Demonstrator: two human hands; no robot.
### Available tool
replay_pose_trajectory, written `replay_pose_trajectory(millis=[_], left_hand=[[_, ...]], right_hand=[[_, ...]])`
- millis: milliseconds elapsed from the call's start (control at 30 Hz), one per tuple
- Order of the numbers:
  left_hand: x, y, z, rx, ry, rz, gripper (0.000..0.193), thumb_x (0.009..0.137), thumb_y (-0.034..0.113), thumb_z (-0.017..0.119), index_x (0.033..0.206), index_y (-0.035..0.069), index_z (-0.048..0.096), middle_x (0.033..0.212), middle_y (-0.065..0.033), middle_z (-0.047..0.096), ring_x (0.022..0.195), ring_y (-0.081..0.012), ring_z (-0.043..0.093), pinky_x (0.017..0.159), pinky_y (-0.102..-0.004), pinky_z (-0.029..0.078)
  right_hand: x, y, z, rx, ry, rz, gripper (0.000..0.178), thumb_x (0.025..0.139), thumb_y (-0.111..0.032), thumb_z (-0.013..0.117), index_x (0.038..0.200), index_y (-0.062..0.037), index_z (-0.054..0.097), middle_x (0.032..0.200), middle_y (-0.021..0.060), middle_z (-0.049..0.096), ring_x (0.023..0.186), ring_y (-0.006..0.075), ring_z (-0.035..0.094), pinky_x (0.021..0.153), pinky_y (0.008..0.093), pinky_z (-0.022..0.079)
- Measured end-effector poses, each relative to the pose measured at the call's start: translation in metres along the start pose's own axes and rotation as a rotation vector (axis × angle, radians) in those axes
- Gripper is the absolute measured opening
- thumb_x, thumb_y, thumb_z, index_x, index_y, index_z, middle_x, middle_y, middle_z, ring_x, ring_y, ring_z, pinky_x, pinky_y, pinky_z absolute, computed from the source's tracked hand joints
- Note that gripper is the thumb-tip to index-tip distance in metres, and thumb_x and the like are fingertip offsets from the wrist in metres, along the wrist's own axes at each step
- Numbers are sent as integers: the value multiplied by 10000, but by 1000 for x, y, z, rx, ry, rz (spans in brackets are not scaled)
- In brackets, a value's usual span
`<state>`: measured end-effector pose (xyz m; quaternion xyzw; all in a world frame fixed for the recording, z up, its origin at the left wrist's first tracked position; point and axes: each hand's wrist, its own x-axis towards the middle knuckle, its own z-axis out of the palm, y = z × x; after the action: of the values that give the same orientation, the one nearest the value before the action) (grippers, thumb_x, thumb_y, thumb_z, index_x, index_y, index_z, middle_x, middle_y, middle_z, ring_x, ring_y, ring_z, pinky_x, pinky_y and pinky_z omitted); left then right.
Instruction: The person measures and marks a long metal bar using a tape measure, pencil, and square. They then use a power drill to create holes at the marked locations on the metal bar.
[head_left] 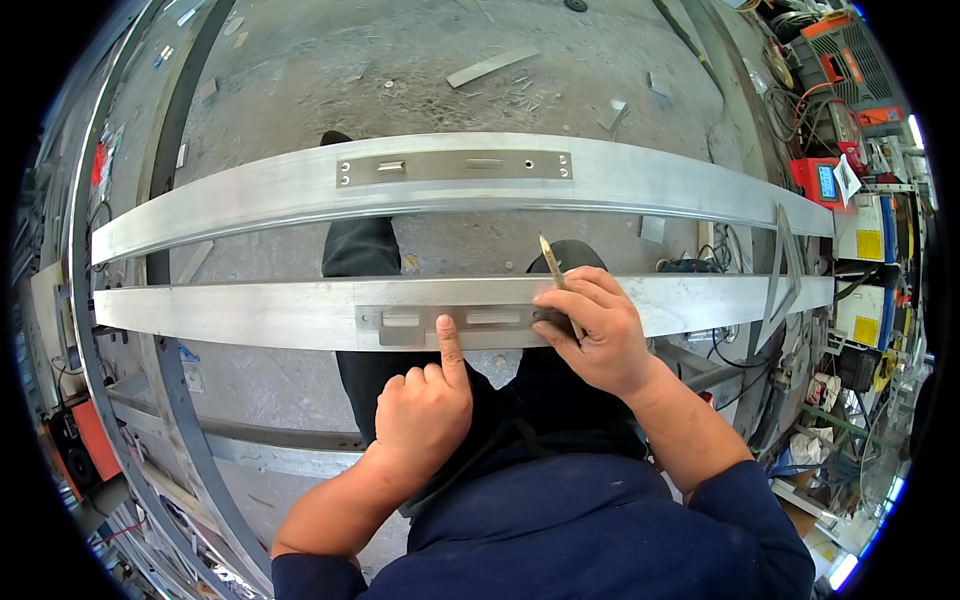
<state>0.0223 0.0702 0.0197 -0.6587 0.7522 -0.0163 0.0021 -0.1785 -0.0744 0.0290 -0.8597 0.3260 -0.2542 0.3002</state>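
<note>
A thin metal lock plate (400, 338) with rectangular cut-outs lies along the nearer aluminium bar (230, 312). My left hand (425, 405) rests its straight index fingertip on the middle of this plate; its other fingers are curled in and hold nothing. Over the plate's right end, my right hand (608, 328) is closed around a pencil (552, 262), whose sharpened tip points up and away. A dark patch by the right fingertips cannot be made out. On the farther aluminium bar (240, 205), a similar plate (440, 168) has slots, a round hole and screws at its ends.
Metal frame rails (185, 130) stand at the left. A metal triangle square (783, 275) hangs over the bars' right end. A red device with a screen (818, 182) and cluttered shelves line the right. Metal offcuts (493, 66) lie on the floor beyond.
</note>
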Motion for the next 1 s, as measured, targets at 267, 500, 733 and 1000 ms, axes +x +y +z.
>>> replay_pose_trajectory(millis=[267, 500, 733, 1000], left_hand=[[-1, 2, 3, -25, -16, -24, 781, 799, 149, 687, 1438, -221, 434, 513, -3, 502, 416, -154, 518, 448, -306, 445], [-2, 3, 4, -41, -30, -32, 783, 811, 152, 689, 1447, -219, 422, 512, -3, 503, 418, -159, 526, 448, -312, 451], [-1, 2, 1, -38, -38, -26, 771, 818, 139, 678, 1445, -226, 416, 509, 0, 493, 410, -154, 521, 428, -309, 440], [0, 2, 4, 15, 13, 10, 708, 803, 111, 652, 1399, -231, 479, 506, 23, 429, 408, -118, 487, 413, -296, 428]], right_hand=[[1, -1, 0, -6, 14, 6, 375, 713, -34, 849, 1062, -70, 718, 955, 99, 706, 978, 325, 656, 877, 415, 542], [1, 0, 2, -13, 18, 4, 380, 709, -34, 851, 1064, -66, 719, 953, 111, 709, 971, 328, 657, 868, 414, 547], [1, -1, 1, -14, 13, 13, 368, 714, -22, 859, 1052, -60, 718, 955, 103, 723, 977, 320, 662, 871, 405, 545], [-3, 3, -5, 150, 15, 81, 316, 844, 13, 769, 1147, -21, 686, 1023, 108, 747, 999, 273, 671, 897, 372, 537]])
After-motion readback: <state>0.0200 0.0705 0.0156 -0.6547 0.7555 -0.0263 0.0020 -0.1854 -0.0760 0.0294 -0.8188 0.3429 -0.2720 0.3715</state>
